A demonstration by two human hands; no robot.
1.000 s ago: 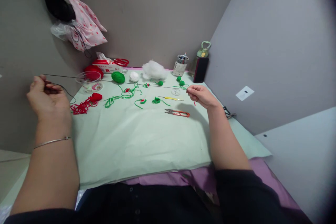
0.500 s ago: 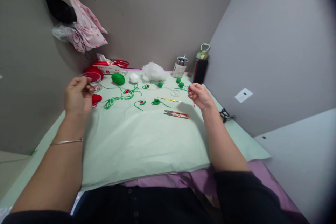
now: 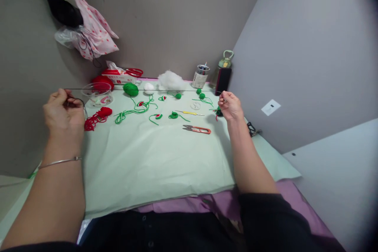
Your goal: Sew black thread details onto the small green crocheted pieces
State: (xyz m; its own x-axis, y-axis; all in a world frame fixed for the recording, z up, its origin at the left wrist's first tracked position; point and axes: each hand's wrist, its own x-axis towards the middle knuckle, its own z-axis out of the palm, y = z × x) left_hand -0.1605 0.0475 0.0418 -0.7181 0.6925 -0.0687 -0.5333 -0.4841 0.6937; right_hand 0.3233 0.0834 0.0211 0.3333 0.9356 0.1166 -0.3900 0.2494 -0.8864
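A dark thread [image 3: 130,89] runs straight and level between my hands, above the far part of the table. My left hand [image 3: 64,112] pinches one end, and a loose length of it hangs down beside the fingers. At the other end my right hand [image 3: 230,106] is closed on the thread; something small and thin shows at its fingertips, too small to name. Below the left hand lies a bundle of red yarn [image 3: 99,118]. Thread snips [image 3: 197,129] and a yellow-handled crochet hook [image 3: 189,112] lie between the hands on the table.
Small green crocheted pieces [image 3: 174,115], a green yarn ball [image 3: 130,89], a white ball [image 3: 149,88] and white stuffing [image 3: 171,81] sit toward the back. A clear tub [image 3: 97,97] stands left; a pen can [image 3: 201,76] and a bottle [image 3: 226,63] stand back right.
My left hand has moved left and slightly down, away from the right hand. The thread, slack before, is now stretched taut. My right hand has moved slightly right, and more red yarn shows.
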